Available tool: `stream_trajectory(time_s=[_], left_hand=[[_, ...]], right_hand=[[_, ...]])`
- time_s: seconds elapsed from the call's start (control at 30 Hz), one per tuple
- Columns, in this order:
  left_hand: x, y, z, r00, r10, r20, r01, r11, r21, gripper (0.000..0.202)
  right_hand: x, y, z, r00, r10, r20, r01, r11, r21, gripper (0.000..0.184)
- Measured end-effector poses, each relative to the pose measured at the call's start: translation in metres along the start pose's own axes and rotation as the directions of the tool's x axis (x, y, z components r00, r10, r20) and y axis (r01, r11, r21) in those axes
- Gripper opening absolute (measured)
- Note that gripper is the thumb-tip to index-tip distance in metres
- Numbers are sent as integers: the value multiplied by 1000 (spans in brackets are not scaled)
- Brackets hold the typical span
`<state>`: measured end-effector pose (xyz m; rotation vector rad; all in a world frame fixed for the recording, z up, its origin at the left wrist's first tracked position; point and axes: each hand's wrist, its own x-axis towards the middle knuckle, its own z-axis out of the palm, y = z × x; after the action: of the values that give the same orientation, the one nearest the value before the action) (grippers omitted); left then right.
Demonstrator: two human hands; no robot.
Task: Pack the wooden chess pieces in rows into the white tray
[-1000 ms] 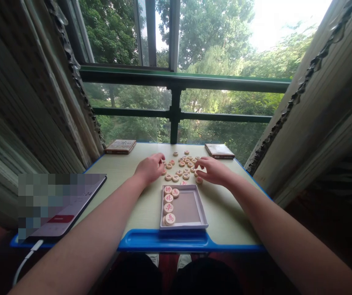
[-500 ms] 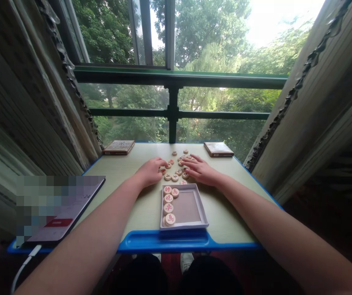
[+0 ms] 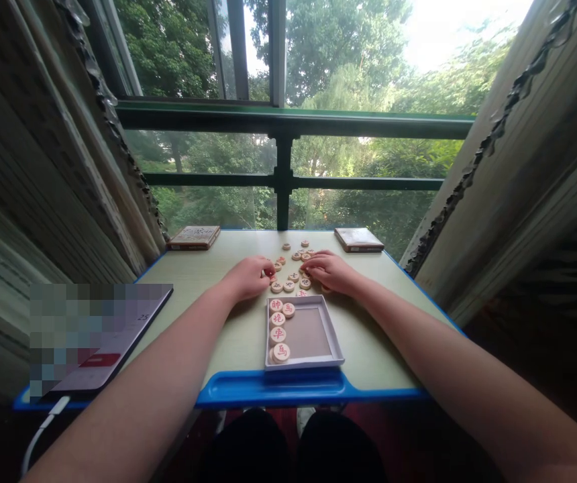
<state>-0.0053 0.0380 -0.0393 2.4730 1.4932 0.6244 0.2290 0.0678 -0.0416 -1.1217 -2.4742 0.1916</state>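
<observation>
Right hand (image 3: 333, 274) has slid inward over wooden discs (image 3: 288, 286), left hand (image 3: 249, 277) curled opposite, pinching unclear for both; discs in box (image 3: 313, 365) read red 帥, 馬, 炮, 車

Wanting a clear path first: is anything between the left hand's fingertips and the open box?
Yes. A loose round piece lies on the table between the left hand and the open box, just beyond the box's far left corner. The box's raised side also stands in the way.
</observation>
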Motion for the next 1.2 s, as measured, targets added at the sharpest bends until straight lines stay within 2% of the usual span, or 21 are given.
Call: stream_trajectory(time_s=[0.2,0.37,0.5,0.6,0.67,0.73,0.8,0.87,1.03,1.2], left_hand=[[1,3,-2,1000,8,6,-8,999,44,28],[3,5,0,1000,3,14,-4,998,56,29],[3,5,1,1000,5,-2,-4,998,65,29],[3,7,0,997,14,-76,-10,999,50,27],[4,10,-1,985,28,-171,-26,1000,14,23],[4,15,-3,969,36,-244,-49,998,-47,23],[3,22,-5,965,46,-257,-81,989,-127,27],[2,28,-6,969,57,-241,-112,969,-222,31],[-3,37,-8,972,-21,-232,-89,886,-456,35],[-2,37,-8,976,-116,-182,-26,774,-633,36]], right_hand=[[2,-12,0,973,221,-74,-220,975,15,23],[3,-17,-1,961,271,-49,-268,961,65,23],[3,-18,0,964,244,-103,-224,959,177,25],[3,-16,0,963,223,-148,-164,929,333,21],[3,-15,-1,962,237,-138,-133,842,522,18],[2,-17,-4,965,243,-102,-100,694,713,21],[0,-24,-6,972,222,-80,-58,555,830,26],[-3,-34,-9,975,203,-88,-24,491,871,26],[-8,-55,-14,968,219,-126,6,477,879,22],[-8,-53,-10,968,201,-152,32,500,866,27]])
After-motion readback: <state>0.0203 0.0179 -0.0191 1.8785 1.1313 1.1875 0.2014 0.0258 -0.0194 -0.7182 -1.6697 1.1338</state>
